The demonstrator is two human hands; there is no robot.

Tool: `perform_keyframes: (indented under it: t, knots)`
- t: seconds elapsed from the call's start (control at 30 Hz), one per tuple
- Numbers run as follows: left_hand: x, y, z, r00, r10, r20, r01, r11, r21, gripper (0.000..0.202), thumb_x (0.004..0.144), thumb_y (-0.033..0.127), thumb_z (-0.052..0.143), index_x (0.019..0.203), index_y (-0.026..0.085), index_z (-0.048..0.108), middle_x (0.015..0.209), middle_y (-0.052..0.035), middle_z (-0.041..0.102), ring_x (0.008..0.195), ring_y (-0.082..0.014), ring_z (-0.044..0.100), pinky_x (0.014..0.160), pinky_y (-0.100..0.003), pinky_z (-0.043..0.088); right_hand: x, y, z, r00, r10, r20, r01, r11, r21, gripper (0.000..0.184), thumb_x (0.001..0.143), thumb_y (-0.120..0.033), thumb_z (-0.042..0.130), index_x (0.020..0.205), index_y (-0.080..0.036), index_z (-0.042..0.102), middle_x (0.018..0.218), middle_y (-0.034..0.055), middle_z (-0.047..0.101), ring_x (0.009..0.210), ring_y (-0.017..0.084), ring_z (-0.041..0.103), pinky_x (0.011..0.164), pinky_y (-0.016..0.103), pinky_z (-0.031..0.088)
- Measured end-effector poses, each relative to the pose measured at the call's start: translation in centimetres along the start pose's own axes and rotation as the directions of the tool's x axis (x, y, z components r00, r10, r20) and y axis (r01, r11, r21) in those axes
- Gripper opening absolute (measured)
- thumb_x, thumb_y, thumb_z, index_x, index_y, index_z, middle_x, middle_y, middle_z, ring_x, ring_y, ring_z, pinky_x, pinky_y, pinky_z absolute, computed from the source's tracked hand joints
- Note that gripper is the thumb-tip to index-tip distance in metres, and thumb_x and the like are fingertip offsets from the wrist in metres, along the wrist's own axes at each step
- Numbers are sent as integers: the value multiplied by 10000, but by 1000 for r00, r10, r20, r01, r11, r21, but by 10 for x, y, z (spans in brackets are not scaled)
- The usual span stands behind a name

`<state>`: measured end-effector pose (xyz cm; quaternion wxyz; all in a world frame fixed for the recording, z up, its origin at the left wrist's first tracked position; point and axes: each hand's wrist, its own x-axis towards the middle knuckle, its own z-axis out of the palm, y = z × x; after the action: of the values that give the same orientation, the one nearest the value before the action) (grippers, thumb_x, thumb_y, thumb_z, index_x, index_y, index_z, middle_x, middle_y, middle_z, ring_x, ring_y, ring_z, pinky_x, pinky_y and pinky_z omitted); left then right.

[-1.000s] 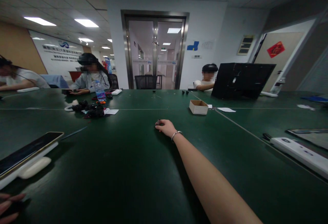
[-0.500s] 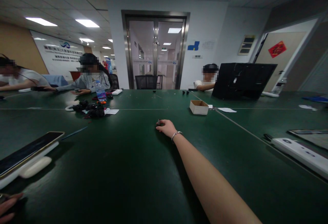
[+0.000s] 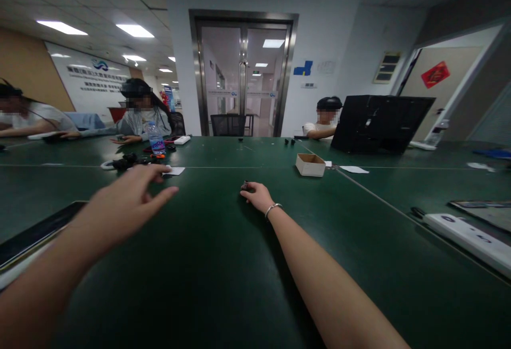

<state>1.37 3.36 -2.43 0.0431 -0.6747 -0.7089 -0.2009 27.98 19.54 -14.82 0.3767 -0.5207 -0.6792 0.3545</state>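
My right hand [image 3: 259,198], with a silver bangle at the wrist, rests at the middle of the green table [image 3: 191,264]. Its thumb and fingers pinch a small dark, partly shiny object [image 3: 245,184]; its kind is too small to make out. My left hand [image 3: 123,202] is raised over the left side of the table, slightly blurred. Its thumb and index finger are stretched apart, and nothing shows between them. Behind its fingertips lie a bundle of black gear [image 3: 128,161] and a white paper [image 3: 175,171], both partly covered.
An open small box [image 3: 310,166] stands beyond my right hand. A phone [image 3: 38,232] lies at left, partly behind my left arm. A water bottle [image 3: 156,139] stands farther back. At right are a white power strip [image 3: 467,234] and a black monitor [image 3: 379,124]. Several people sit across the table.
My left hand has come up from the lower left corner and reached forward over the table, now covering part of the phone and black gear. My right hand keeps its pinch, almost unmoved.
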Motion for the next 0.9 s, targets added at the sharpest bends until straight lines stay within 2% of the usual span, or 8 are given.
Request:
perform_keyframes:
  t: [0.07,0.17,0.23,0.4,0.5,0.6,0.73,0.9]
  knots:
    - [22,34,29,971,220,93,-214,974,-70,479,765,515,494,1178,274,489,1101,-11,546,744,-143,567,710,-285,422,-1,-1,2,1000,-21,0,21,999,-24,262,746,-220,647,996,-142,639,953,58,647,444,36,514,456,179,455]
    - [63,72,83,893,423,155,-374,888,-267,481,716,388,584,1174,261,514,1165,-62,514,815,-176,588,723,-266,439,-2,-1,5,997,-71,0,71,996,-53,253,729,-246,668,965,-157,649,886,41,652,424,35,488,387,160,402]
    - [88,85,115,879,453,149,-355,830,-430,509,710,308,590,1205,238,496,1205,-88,482,854,-178,589,737,-260,451,-2,0,6,996,-88,7,88,994,-69,253,715,-254,682,951,-168,651,855,32,650,414,36,481,368,157,379]
    - [115,90,169,940,321,115,-170,734,-657,297,699,235,610,992,190,621,943,-71,608,762,-170,589,712,-281,462,0,3,3,990,-142,10,141,968,-206,152,730,-234,659,870,-174,664,738,6,634,424,44,504,438,169,392]
    - [112,84,191,949,258,180,-11,599,-800,231,725,298,597,906,156,616,799,-60,630,671,-156,585,628,-273,466,2,5,2,988,-148,-36,134,959,-250,113,707,-234,677,798,-167,673,659,-2,614,466,57,521,479,172,397]
    - [108,76,206,957,227,182,49,490,-870,254,714,318,618,879,126,598,712,-54,621,625,-139,574,615,-268,463,7,8,4,998,-57,-10,55,993,-105,195,693,-181,678,882,-138,663,629,-1,606,468,67,529,474,177,417]
    - [112,70,214,966,194,171,67,450,-890,284,706,331,634,889,117,595,723,-64,628,636,-138,578,626,-273,460,15,8,4,997,27,73,-36,990,137,255,676,-41,647,927,-82,636,582,-14,581,459,60,529,478,172,448]
    - [117,66,220,962,222,161,57,413,-909,311,704,369,639,886,120,601,699,-52,623,618,-132,574,621,-276,459,18,5,0,993,108,54,-121,917,380,320,667,34,632,968,-73,611,596,-7,606,459,52,534,504,170,487]
